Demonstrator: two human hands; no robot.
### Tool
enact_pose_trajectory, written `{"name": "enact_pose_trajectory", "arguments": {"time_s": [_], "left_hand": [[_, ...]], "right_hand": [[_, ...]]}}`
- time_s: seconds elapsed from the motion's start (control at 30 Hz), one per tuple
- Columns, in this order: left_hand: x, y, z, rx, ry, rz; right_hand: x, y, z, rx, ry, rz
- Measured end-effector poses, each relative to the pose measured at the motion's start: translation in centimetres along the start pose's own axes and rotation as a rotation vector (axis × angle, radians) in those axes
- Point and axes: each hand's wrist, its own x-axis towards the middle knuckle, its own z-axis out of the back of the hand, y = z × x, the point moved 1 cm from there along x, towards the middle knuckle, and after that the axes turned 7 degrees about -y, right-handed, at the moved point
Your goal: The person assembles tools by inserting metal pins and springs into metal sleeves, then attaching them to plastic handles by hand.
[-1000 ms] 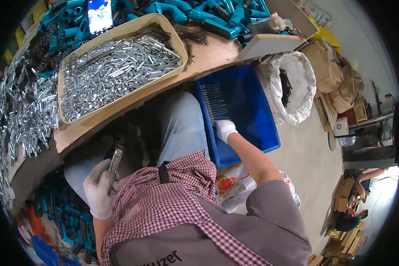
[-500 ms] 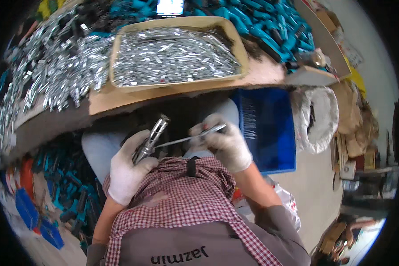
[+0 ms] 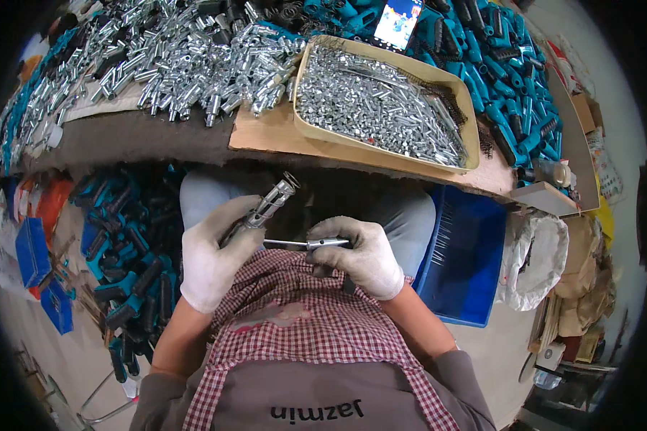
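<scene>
Your left hand (image 3: 210, 260), in a white glove, had its fingers wrapped around a slotted silver metal tube (image 3: 269, 207) that tilted up toward the tabletop (image 3: 266, 133). Your right hand (image 3: 359, 255), also gloved, pinched a thin metal rod (image 3: 305, 244) between thumb and fingers, its free end pointing left, just beside the tube's lower end. Both hands sat over your lap, above a red checked apron (image 3: 316, 316).

Ahead, a shallow tan cardboard tray (image 3: 381, 61) held small silver parts, beside a loose heap of silver tubes (image 3: 187, 57). Teal plastic handles (image 3: 510, 65) crowded the far right of the tabletop. A blue plastic bin (image 3: 467, 273) stood at your right, next to a white sack (image 3: 546, 258). A lit phone (image 3: 399, 18) leaned at the back.
</scene>
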Motion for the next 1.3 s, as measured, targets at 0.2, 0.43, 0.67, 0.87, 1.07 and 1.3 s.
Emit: {"name": "enact_pose_trajectory", "arguments": {"time_s": [0.2, 0.43, 0.67, 0.87, 1.07, 1.3], "left_hand": [[-0.2, -0.7, 0.2, 0.142, 0.0, -0.165], [-0.3, -0.6, 1.1, 0.145, 0.035, -0.133], [-0.5, -1.0, 1.1, 0.241, 0.224, -0.308], [-1.0, -1.3, 0.2, 0.258, 0.327, -0.385], [-0.9, -1.3, 0.2, 0.132, 0.354, -0.28], [-1.0, -0.9, 0.3, 0.16, 0.359, -0.339]], "right_hand": [[0.3, -0.5, -0.6, 0.097, -0.038, -0.156], [-0.7, 0.5, 5.0, -0.15, -0.396, 0.191], [-1.8, 4.0, 4.6, -0.331, -0.207, 0.237], [-1.2, 3.4, 2.0, -0.491, -0.025, 0.285], [-1.0, 2.4, 1.4, -0.465, 0.02, 0.311], [-1.0, -0.2, 2.1, 0.095, 0.094, 0.169]]}}
